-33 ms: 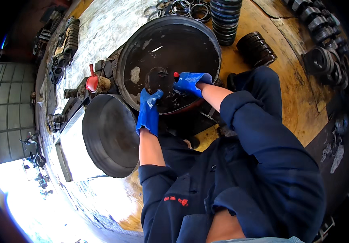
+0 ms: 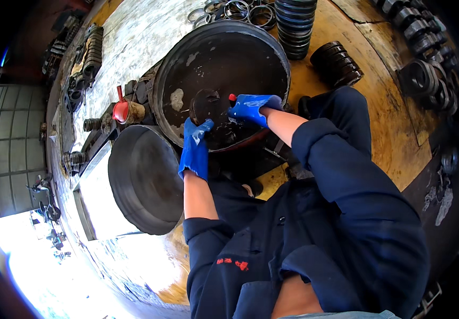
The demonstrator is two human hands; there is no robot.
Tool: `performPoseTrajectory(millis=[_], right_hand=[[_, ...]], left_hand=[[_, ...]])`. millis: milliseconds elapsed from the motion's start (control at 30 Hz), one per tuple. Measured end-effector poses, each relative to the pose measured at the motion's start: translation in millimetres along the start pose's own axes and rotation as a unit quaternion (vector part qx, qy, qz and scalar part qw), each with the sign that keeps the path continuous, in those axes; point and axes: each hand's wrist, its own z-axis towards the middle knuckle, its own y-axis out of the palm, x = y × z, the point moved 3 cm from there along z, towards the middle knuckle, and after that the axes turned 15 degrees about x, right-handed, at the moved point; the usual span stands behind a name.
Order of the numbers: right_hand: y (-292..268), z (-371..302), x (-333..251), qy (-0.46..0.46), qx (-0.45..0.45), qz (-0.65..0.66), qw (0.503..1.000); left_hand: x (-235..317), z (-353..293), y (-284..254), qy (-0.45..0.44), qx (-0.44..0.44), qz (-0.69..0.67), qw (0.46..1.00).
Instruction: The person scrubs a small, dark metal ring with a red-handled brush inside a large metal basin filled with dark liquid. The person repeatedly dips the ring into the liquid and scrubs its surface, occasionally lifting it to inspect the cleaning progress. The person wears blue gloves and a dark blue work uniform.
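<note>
A wide round metal pan (image 2: 161, 87) with dark, wet-looking contents stands before me. Over its near side is a dark, dirty round part (image 2: 206, 105), its exact kind unclear. My left hand (image 2: 195, 135), in a blue glove, grips the near left edge of this part, thumb toward the middle. My right hand (image 2: 253, 109), in a matching glove, is closed at the part's right side. From its fist pokes the red end of a tool (image 2: 232, 98); the remainder is hidden by the glove and dark surroundings.
A second, bare round pan (image 2: 144, 181) leans at the left, beside a red-handled scoop or pot (image 2: 122, 110). Stacked dark rings (image 2: 296, 26) rise behind the pan, with another ring stack (image 2: 337, 64) to the right. Loose rings (image 2: 237, 9) lie at the back; more metal parts (image 2: 423, 80) line the far right.
Hardly anything differs. The pale streak on the dark contents of the pan is gone, and the view has shifted slightly; both hands keep their places.
</note>
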Motion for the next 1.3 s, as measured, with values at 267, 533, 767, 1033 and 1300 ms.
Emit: performPoseTrajectory(millis=[267,533,767,1033,1300], right_hand=[[-22.2,4.2,-26.5,-0.078,-0.041,0.417,0.905],[12.1,66.3,-42.5,-0.074,-0.081,0.344,0.933],[9.1,63.5,-21.6,0.133,0.109,0.319,0.932],[0.6,28.9,-1.9,0.159,0.069,0.464,0.869],[-0.3,27.0,-67.0,-0.018,-0.027,0.447,0.894]], left_hand=[[-42.6,6.4,20.0,-0.025,0.045,-0.048,0.998],[-14.6,-15.6,24.9,-0.068,0.021,-0.127,0.989],[14.7,-38.7,5.2,-0.081,0.107,-0.095,0.986],[-31.1,-7.1,2.6,-0.081,0.096,-0.078,0.989],[-29.3,1.0,-0.1,-0.063,0.041,-0.096,0.993]])
